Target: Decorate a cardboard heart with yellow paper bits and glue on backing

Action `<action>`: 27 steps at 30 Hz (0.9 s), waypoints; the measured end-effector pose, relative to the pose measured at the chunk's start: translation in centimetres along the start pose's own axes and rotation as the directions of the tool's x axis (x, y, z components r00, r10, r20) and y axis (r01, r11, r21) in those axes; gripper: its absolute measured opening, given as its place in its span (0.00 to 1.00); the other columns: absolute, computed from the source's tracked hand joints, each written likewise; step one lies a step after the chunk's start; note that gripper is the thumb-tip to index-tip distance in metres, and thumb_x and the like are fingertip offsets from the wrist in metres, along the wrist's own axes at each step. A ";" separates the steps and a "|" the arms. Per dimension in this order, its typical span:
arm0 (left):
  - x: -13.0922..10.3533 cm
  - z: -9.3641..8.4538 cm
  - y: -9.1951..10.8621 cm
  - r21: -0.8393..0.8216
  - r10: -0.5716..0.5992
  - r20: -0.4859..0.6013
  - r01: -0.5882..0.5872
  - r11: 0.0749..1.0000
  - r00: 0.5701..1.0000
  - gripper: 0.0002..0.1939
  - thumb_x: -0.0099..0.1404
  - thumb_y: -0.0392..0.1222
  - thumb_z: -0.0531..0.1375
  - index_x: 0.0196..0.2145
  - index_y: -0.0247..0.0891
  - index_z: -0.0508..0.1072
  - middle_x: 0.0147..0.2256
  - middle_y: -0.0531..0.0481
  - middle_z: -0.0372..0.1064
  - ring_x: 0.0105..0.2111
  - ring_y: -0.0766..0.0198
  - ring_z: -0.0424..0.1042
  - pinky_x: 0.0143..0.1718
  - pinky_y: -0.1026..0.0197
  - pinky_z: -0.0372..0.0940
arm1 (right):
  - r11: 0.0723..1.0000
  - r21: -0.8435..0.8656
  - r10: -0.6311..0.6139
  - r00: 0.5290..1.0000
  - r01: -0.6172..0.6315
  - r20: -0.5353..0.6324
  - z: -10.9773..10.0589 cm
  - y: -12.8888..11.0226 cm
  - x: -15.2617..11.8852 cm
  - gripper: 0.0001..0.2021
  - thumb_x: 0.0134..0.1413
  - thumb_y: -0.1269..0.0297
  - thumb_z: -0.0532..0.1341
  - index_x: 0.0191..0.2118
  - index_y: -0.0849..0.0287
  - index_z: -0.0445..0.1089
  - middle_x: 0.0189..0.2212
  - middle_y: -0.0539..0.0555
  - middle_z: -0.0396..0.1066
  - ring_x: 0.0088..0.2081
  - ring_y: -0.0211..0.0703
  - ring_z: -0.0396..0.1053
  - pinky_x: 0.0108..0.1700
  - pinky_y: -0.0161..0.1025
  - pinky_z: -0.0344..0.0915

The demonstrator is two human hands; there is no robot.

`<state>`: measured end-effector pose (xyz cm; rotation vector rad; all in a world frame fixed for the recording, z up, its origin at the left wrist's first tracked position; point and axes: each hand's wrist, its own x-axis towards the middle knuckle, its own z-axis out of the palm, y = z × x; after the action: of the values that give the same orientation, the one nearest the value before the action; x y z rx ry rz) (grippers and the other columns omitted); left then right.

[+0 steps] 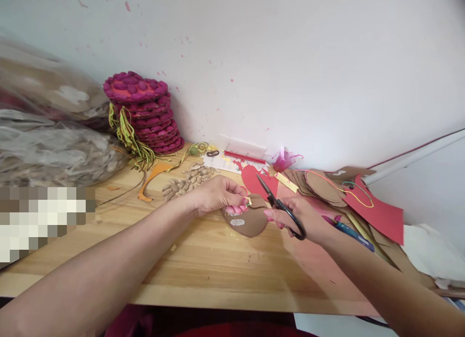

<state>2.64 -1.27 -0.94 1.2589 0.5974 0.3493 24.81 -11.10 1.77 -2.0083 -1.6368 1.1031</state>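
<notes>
My left hand (222, 196) pinches a small yellow paper piece (248, 201) with a green edge between thumb and fingertips. In my right hand (303, 213) are black-handled scissors (274, 197), one blade tilted up and to the left. A thin dark line runs between the hands; I cannot tell whether it is the second blade or a cord. Below both hands lies a round cardboard disc (252, 226) with a white patch on it, partly covered by my left hand. Behind the scissors, red paper (250, 177) rests on the table.
Nuts in shells (189, 182) lie left of the disc, near an orange paper scrap (152, 179). A stack of magenta discs (148, 119) with yellow-green tassels stands at the back. Cardboard discs (321, 186), red sheets (381, 213) and a blue tube (354, 235) crowd the right; plastic bags (54, 143) fill the left.
</notes>
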 end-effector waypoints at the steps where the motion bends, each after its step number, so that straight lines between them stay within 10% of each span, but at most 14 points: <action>1: 0.0 0.0 0.0 0.002 -0.004 0.008 0.004 1.000 1.000 0.15 0.51 0.45 0.69 0.31 0.30 0.77 0.27 0.47 0.74 0.26 0.69 0.72 0.28 0.67 0.65 | 0.997 0.070 -0.029 0.999 0.030 -0.017 0.4 -0.4 0.2 0.21 0.48 0.44 0.63 0.26 0.60 0.68 0.18 0.47 0.65 0.16 0.32 0.59 0.16 0.30 0.52; 27: 0.4 -0.3 -1.2 -0.053 -0.028 0.045 0.030 0.998 0.999 0.13 0.53 0.46 0.69 0.30 0.33 0.77 0.27 0.49 0.74 0.26 0.70 0.72 0.30 0.68 0.66 | 0.884 0.454 -0.074 0.992 0.112 -0.100 4.5 0.1 2.9 0.12 0.44 0.57 0.69 0.28 0.61 0.71 0.19 0.45 0.68 0.14 0.29 0.61 0.14 0.28 0.56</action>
<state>2.69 -1.18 -2.18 1.2020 0.5649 0.3108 21.72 -9.41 -2.26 -1.6259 -1.2664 1.2203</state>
